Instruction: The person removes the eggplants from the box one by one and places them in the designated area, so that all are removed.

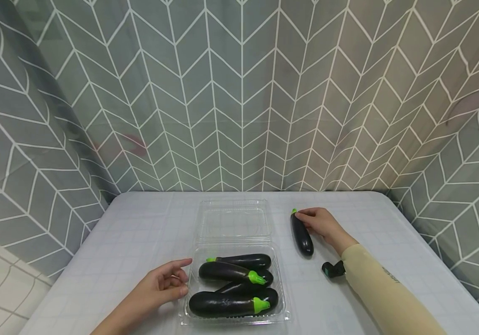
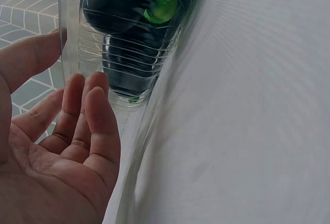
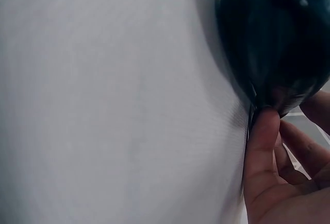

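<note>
My right hand (image 1: 322,224) pinches a dark, glossy eggplant (image 1: 302,236) near its green stem end, right of the container. That eggplant lies at or just over the table, with its round end toward me. In the right wrist view, the thumb and fingers (image 3: 264,136) meet the eggplant (image 3: 273,38) at its narrow end. A clear plastic clamshell container (image 1: 284,298) holds several more eggplants (image 1: 222,304), stacked crosswise. My left hand (image 1: 161,286) is at the container's left side, fingers loosely bent. In the left wrist view, its fingertips (image 2: 95,100) are close to the container wall; contact is unclear.
The container's clear lid (image 1: 232,223) lies folded back on the white tabletop (image 1: 147,232). A small black device (image 1: 333,270) shows beside the right sleeve. Patterned grey curtains (image 1: 239,116) hang behind and at both sides of the table.
</note>
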`<control>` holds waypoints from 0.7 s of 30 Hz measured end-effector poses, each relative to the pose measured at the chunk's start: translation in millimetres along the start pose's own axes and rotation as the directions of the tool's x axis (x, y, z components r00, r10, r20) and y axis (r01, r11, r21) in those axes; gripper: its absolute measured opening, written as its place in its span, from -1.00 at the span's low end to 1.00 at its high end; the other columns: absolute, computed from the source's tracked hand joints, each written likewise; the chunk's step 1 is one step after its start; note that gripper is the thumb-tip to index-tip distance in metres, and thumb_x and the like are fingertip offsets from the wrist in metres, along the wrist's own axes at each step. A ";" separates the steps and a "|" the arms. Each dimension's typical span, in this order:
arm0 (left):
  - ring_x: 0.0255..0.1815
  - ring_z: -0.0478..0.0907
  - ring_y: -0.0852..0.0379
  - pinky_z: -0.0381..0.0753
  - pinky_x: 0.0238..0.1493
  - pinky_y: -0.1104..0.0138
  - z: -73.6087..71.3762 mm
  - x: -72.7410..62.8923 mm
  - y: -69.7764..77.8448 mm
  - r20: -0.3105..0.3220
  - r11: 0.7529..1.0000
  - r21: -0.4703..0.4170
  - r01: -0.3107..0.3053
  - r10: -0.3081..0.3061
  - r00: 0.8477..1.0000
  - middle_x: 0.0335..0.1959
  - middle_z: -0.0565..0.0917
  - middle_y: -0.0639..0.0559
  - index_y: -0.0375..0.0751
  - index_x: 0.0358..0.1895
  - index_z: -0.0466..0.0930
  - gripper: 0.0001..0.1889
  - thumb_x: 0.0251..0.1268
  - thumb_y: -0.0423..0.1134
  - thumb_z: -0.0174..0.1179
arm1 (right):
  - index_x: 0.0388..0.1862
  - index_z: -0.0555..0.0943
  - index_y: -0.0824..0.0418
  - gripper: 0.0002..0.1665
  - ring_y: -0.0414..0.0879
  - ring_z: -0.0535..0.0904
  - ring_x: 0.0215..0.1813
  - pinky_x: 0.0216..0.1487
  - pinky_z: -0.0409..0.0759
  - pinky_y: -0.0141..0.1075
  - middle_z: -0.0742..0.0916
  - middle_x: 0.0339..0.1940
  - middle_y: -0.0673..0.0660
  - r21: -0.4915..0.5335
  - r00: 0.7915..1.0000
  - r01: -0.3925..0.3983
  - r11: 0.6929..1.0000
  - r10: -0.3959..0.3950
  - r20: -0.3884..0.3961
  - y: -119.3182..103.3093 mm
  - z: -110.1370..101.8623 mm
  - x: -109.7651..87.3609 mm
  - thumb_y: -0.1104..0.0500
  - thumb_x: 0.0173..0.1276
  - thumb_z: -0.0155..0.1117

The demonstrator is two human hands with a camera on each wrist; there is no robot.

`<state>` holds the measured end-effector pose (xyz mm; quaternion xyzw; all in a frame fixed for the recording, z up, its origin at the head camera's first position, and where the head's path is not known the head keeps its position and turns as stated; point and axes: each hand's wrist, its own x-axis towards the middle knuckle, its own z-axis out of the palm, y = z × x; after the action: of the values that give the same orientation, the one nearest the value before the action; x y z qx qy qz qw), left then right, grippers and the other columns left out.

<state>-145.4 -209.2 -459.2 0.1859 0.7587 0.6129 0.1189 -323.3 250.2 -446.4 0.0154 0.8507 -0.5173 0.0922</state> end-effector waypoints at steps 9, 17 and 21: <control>-0.18 0.60 0.09 0.62 -0.25 0.36 0.0 0.5 0.3 -0.004 1.000 -0.004 0.015 -0.015 1.000 -0.10 0.50 -0.27 -0.43 0.40 0.28 -0.37 0.31 -0.38 0.29 | 0.27 0.48 0.47 -0.37 -0.12 0.63 -0.13 -0.17 0.63 -0.32 0.68 0.04 0.29 0.006 1.000 0.008 1.000 -0.008 0.003 -0.9 0.5 -1.9 0.02 0.45 0.26; -0.18 0.60 0.10 0.62 -0.25 0.35 0.6 1.8 1.3 -0.010 0.999 -0.002 0.046 -0.046 0.999 -0.09 0.51 -0.27 -0.43 0.41 0.28 -0.35 0.30 -0.36 0.30 | 0.29 0.48 0.41 -0.37 -0.06 0.61 -0.09 -0.17 0.62 -0.31 0.66 0.07 0.28 -0.007 1.000 -0.018 1.000 0.018 -0.006 -2.1 0.1 -2.7 -0.01 0.45 0.25; -0.18 0.60 0.09 0.63 -0.25 0.35 0.7 2.4 1.1 -0.010 0.999 0.004 0.048 -0.048 0.999 -0.09 0.51 -0.26 -0.43 0.41 0.27 -0.35 0.30 -0.35 0.31 | 0.30 0.47 0.41 -0.38 -0.06 0.60 -0.11 -0.20 0.61 -0.31 0.66 0.06 0.27 -0.006 1.000 -0.021 1.000 0.021 -0.010 -2.3 -0.4 -2.6 -0.01 0.46 0.24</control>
<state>-147.1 -207.4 -458.2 0.1646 0.7648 0.6093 0.1294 -321.1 249.7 -443.7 0.0266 0.8525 -0.5135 0.0937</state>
